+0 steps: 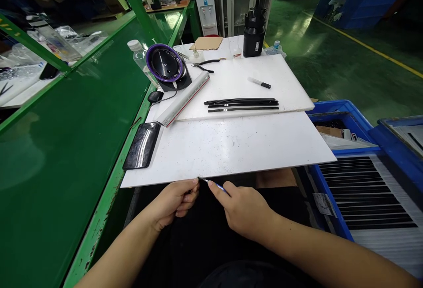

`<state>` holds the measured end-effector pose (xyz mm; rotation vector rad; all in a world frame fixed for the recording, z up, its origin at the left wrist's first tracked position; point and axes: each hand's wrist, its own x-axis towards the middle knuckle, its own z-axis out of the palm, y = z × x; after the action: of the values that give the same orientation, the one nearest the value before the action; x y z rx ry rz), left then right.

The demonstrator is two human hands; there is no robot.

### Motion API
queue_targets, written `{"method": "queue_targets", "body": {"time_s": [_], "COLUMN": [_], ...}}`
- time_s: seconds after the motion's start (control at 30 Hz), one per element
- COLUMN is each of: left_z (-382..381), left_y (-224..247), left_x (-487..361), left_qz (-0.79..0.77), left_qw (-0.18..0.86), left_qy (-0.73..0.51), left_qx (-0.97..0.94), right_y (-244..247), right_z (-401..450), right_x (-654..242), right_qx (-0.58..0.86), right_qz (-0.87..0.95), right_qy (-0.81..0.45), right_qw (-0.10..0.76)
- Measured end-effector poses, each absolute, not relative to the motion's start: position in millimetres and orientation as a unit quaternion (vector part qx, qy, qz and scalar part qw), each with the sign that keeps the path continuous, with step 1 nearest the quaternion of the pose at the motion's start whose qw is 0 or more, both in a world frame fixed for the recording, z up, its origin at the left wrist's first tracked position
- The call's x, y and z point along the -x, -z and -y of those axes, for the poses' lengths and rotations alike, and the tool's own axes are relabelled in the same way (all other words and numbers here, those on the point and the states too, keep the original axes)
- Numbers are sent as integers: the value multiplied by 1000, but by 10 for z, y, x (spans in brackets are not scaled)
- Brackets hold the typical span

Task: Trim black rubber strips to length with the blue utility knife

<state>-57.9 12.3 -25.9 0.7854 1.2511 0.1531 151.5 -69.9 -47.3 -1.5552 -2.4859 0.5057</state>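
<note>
While what seems a small dark piece [198, 178] is pinched in fingertips of the left hand [176, 200] by the near edge of the white board [244, 142], a blue-handled tool [220, 187] is clasped in the curled right hand [246, 208], and black strips [241, 101] are laid on a slab [287, 76] over the board's far part.
</note>
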Motion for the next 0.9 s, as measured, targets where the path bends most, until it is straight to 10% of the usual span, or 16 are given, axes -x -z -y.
{"method": "queue_targets", "body": {"time_s": [0.9], "left_z": [-146], "left_y": [257], "left_x": [612], "left_qz": [-560], "left_qw": [741], "left_qy": [-62], "left_qx": [-367], "right_y": [383], "right_z": [546], "right_x": [-1618], "right_qx": [520], "right_qz": [796], "right_qy": [-277], "right_qw": [137]}}
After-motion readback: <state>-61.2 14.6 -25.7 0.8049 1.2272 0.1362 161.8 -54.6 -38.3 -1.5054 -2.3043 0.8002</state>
